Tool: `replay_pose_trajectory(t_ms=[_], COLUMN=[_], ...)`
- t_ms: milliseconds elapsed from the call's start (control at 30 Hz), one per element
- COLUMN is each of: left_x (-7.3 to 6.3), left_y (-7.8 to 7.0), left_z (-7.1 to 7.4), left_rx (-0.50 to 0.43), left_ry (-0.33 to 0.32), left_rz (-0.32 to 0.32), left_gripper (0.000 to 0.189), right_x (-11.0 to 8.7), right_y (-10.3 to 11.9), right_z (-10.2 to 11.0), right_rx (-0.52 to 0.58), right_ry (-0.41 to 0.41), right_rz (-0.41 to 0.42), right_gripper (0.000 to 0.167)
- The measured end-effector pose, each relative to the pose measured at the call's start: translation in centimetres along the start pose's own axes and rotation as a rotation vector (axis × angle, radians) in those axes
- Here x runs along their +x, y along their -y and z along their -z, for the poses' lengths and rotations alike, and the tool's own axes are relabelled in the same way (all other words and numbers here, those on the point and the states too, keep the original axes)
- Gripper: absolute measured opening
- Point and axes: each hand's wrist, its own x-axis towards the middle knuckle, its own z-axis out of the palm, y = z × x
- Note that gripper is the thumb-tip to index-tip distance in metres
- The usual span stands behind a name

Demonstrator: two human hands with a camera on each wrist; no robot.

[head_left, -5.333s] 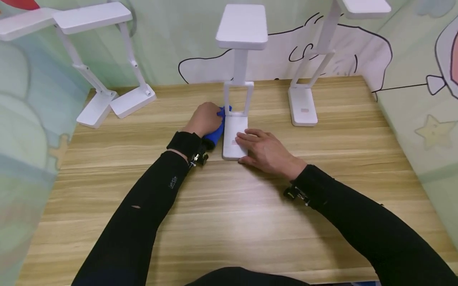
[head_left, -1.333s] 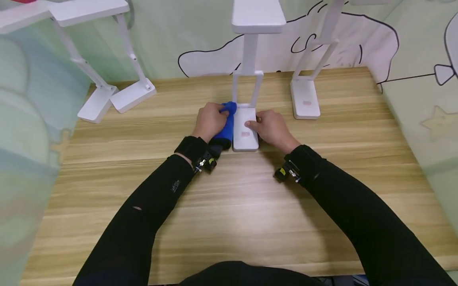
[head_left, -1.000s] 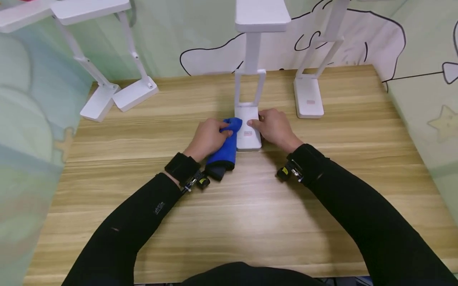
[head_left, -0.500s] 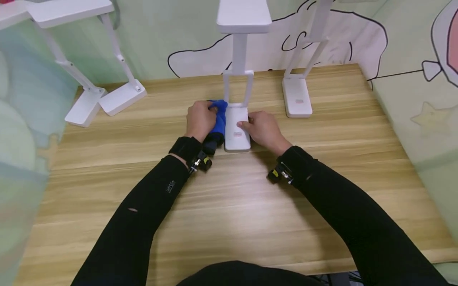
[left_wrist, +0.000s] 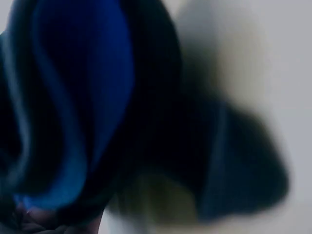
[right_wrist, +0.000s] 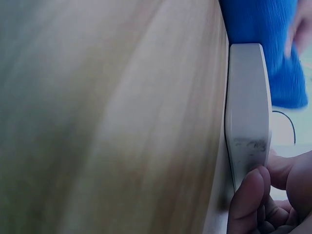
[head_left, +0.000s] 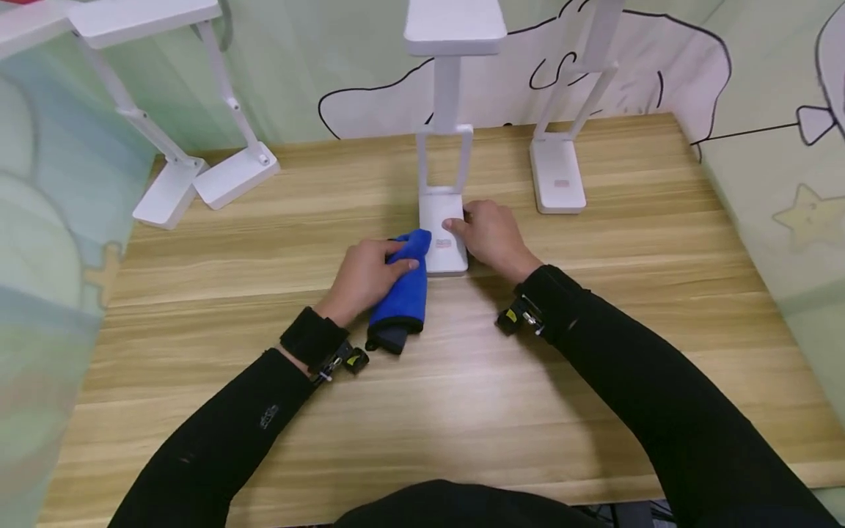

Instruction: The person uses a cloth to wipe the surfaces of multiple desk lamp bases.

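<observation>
A white desk lamp stands upright at the middle of the table, its flat head raised on a jointed arm. My left hand pinches a folded blue cloth with black edging, whose upper end lies at the left side of the lamp's base. Dark and blue folds of the cloth fill much of the left wrist view, hiding most of that hand. My right hand grips the base's right edge, thumb on top. In the right wrist view, dark smudges or marks show on the base's side near the fingertips.
Two more white lamps stand at the back left, their bases close together. Another white lamp stands at the back right. Printed fabric walls enclose the wooden table at the back and sides.
My right hand, earlier laid across the base, now grips its right edge. My left hand has moved the cloth back and forth along the base's left side and is now nearer the front.
</observation>
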Motion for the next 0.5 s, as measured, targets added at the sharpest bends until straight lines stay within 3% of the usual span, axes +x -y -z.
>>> replay_pose_trajectory(t_ms=[133,233,400,500], left_x=[-2.2,-2.8,-1.4,-0.4], left_y=[-0.7,-1.3,-2.3,-2.4], left_z=[-0.7,-1.0,-1.6,-1.8], left_rx=[0.188,0.400,0.639,0.690], left_ry=[-0.009,-0.068,-0.149,-0.125], left_rz=[-0.171,-0.384,-0.713,-0.792], left_gripper=[0.050,0.040,0.027,0.023], right_x=[0.1,0.2,0.2,0.2], right_y=[0.1,0.1,-0.1,-0.1], right_z=[0.1,0.2,0.3,0.3], right_rx=[-0.016,-0.019,-0.050,-0.068], right_ry=[0.005,0.002,-0.026,-0.026], right_rz=[0.016,0.044,0.068,0.082], right_gripper=[0.047,0.045,0.037,0.036])
